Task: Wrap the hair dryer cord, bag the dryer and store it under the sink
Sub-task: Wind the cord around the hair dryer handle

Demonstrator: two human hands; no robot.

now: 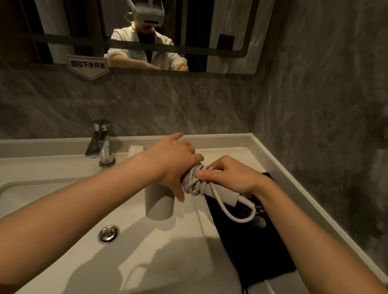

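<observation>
Hair dryer (pixel 158 203): pale grey, held at centre frame above the right part of the white sink (pixel 39 193); barrel points down, handle runs toward the right.

Cord (pixel 196 183): white, wound in several turns round the handle; one loose loop hangs lower right over the bag.

Left hand (pixel 172 161): lies over the top of the dryer where barrel meets handle, fingers curled round it, thumb pointing down.

Right hand (pixel 230 174): fingers closed on the cord at the wrapped handle.

Bag (pixel 250 243): black fabric, flat on the counter at right, beneath the handle; pale printed logo, lettering too small to read; drawstring trails at the lower edge.

Faucet (pixel 101 144): chrome, left of centre.

Drain plug (pixel 108 233): chrome, in the basin.

Mirror (pixel 202 16): upper frame, lit blue round button at upper left.

Label (pixel 87 65): under the mirror's lower left edge, reads "提拉下水开关".
</observation>
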